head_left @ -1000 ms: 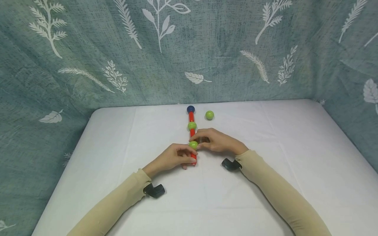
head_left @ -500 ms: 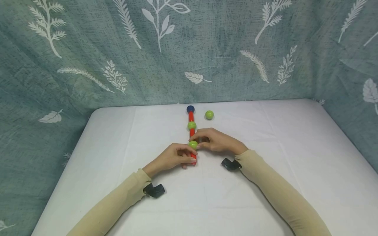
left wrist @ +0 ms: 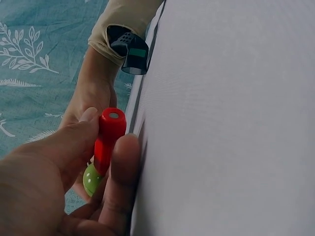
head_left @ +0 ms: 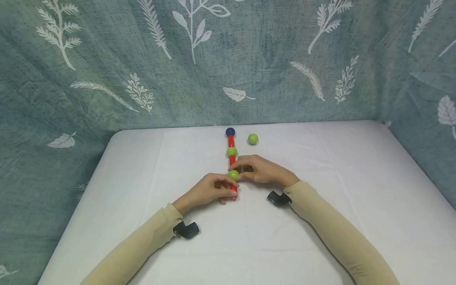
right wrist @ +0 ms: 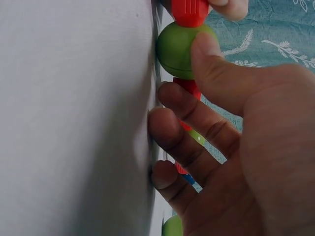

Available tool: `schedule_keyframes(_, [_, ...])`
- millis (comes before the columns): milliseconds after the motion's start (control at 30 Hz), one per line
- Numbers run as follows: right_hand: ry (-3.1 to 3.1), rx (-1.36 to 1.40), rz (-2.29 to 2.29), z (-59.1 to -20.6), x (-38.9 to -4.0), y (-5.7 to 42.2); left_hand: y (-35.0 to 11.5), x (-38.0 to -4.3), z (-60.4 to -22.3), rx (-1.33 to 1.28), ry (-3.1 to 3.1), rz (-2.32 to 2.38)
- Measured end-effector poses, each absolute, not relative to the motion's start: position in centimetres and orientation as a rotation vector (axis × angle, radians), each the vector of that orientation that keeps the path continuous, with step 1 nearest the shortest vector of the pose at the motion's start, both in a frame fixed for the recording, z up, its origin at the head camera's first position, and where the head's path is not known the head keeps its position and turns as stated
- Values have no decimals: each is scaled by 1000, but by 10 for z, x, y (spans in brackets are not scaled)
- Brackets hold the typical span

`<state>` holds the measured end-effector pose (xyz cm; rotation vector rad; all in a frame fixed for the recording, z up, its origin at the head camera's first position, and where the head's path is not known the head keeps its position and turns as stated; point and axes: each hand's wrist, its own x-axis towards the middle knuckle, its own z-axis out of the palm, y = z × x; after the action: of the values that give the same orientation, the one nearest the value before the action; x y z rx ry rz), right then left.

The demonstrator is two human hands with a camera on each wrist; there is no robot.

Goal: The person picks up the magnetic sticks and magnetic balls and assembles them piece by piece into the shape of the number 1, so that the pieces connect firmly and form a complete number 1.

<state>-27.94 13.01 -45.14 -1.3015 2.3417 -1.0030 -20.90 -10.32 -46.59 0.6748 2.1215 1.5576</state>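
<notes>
A straight chain of red rods and balls runs away from the person over the white table. My left hand (head_left: 208,190) grips the nearest red rod (left wrist: 112,127) between thumb and fingers; its free end shows a small grey disc. At that rod's far end sits a green ball (right wrist: 174,49), which my right hand (head_left: 261,169) pinches with its thumb on the side. Beyond it come another red rod (head_left: 232,160), a second green ball (head_left: 232,152), a further red rod (head_left: 231,141) and a dark blue ball (head_left: 230,132) at the far end.
A loose green ball (head_left: 253,139) lies right of the chain's far end. White cloth covers the table (head_left: 303,245), and a green leaf-patterned curtain (head_left: 263,71) hangs behind its back edge. Dark camera mounts (head_left: 279,198) stick out from both sleeves near the cloth.
</notes>
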Motion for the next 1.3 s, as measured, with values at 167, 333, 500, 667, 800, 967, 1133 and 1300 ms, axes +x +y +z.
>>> schedule_keyframes(167, [2347, -1285, -1000, -451, -279, 132, -102, -208, -464, 678, 2180, 1502])
schedule_keyframes(333, [2336, -1267, -1009, -450, -279, 132, -102, -207, -460, 693, 2226, 1454])
schedule_keyframes(500, [2337, -1261, -1010, -448, -280, 133, -102, -208, -457, 714, 2234, 1436])
schedule_keyframes(667, [2328, -1281, -1008, -447, -280, 132, -109, -212, -449, 800, 2288, 1353])
schedule_keyframes(800, [2314, -1289, -1023, -447, -281, 132, -120, -222, -442, 844, 2350, 1383])
schedule_keyframes(967, [2320, -1273, -1027, -446, -281, 131, -131, -244, -436, 787, 2456, 1474])
schedule_keyframes(1133, [2360, -1253, -1057, -443, -281, 136, -132, -271, -434, 758, 2565, 1428])
schedule_keyframes(1300, [2460, -1189, -1089, -442, -288, 152, -124, -292, -440, 812, 2650, 1284])
